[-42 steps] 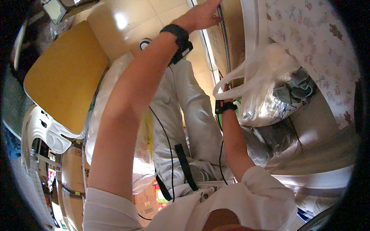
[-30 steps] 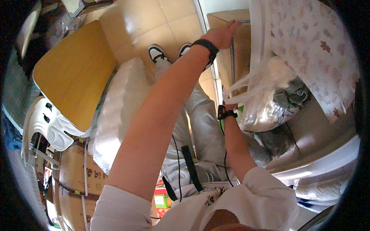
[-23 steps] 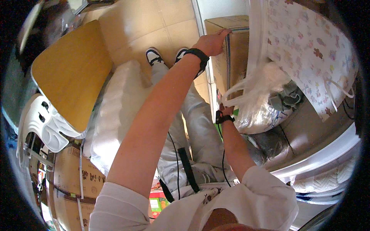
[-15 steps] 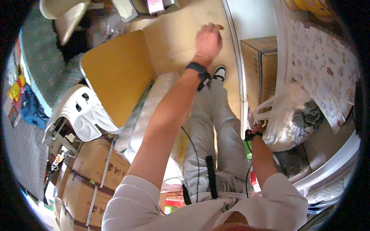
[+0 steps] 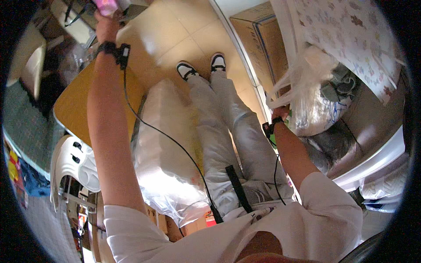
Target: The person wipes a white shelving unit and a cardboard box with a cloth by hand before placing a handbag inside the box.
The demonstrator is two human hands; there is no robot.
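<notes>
My left arm stretches far ahead to the upper left, where my left hand is closed around a pink package. The package is cut off by the top edge of the view. A black band with a small box and a cable is strapped to that wrist. My right hand is low on my right, beside a clear plastic bag stuffed with white and grey-green things. The bag's handles fall in front of its fingers, so their grip is hidden.
A yellow-brown board and a white plastic chair part stand on the left. A large wrapped white bundle leans beside my legs. A cardboard box stands beyond a metal rail; patterned cloth hangs at right.
My left hand has reached forward and left to the pink package and closed on it. The whole view has shifted, and both shoes now show. My right hand remains beside the plastic bag.
</notes>
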